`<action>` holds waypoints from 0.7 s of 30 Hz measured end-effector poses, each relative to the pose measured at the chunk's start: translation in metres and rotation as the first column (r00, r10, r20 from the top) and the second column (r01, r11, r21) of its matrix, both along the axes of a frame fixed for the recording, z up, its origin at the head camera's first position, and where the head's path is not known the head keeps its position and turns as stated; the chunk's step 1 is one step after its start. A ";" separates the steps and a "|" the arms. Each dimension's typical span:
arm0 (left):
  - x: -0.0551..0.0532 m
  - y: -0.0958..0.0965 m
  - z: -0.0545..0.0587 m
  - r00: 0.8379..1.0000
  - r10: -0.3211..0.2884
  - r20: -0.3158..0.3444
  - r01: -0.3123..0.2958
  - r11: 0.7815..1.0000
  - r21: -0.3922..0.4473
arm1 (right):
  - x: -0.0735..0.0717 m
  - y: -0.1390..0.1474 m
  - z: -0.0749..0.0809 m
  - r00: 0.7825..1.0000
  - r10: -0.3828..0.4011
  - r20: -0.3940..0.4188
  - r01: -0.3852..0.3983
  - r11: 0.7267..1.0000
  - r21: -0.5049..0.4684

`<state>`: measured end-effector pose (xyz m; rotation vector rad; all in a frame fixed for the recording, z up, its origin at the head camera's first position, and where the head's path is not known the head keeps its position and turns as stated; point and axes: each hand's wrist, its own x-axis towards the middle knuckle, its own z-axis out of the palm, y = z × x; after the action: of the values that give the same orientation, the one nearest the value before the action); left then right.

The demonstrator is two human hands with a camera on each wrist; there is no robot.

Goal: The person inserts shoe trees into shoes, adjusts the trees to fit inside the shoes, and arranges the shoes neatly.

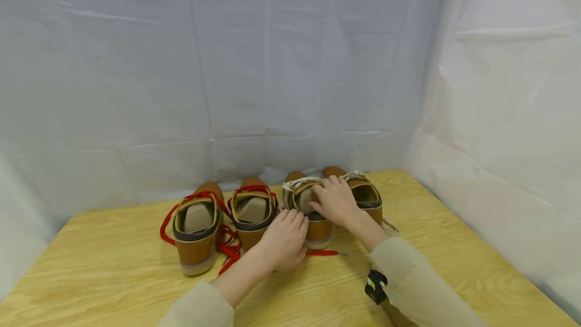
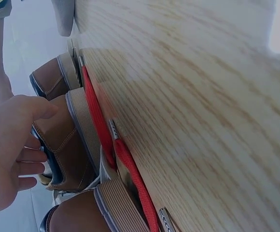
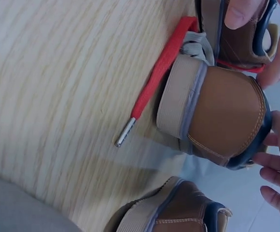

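Note:
Several tan shoes stand in a row, heels toward me. The left shoe (image 1: 197, 249) and the shoe beside it (image 1: 250, 233) have red laces; the third shoe (image 1: 319, 231) and the right shoe (image 1: 374, 213) have pale laces. My left hand (image 1: 286, 238) is at the left side of the third shoe, its fingers loosely bent; in the right wrist view a fingertip reaches its dark collar (image 3: 264, 108). My right hand (image 1: 338, 201) lies over that shoe's opening, thumb at the heel collar, fingers apart toward the laces. Neither hand grips the shoe.
A red lace (image 1: 323, 253) with a metal tip lies on the wooden table (image 1: 327, 291) behind the third shoe's heel. More red lace (image 1: 231, 249) is bunched between the two left shoes. A pale lace end (image 1: 390, 226) trails at right. White sheeting (image 1: 290, 64) hangs behind.

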<state>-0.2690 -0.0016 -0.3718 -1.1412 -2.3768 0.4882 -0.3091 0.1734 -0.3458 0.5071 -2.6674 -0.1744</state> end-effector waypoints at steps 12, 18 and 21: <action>-0.002 0.001 0.009 0.990 0.030 0.135 -0.039 0.997 0.063 | 0.004 0.020 0.014 0.994 0.104 0.015 -0.103 0.992 -0.072; -0.003 0.004 0.013 0.982 -0.004 0.191 -0.019 0.993 0.116 | 0.012 0.030 0.020 0.993 0.099 0.060 -0.093 0.991 -0.099; -0.002 0.006 0.015 0.978 -0.026 0.207 -0.002 0.991 0.131 | 0.017 0.036 0.022 0.993 0.094 0.078 -0.085 0.990 -0.109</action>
<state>-0.2714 0.0044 -0.3569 -1.1968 -2.5349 0.2128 -0.2925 0.2096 -0.3235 0.6109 -2.7100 0.0142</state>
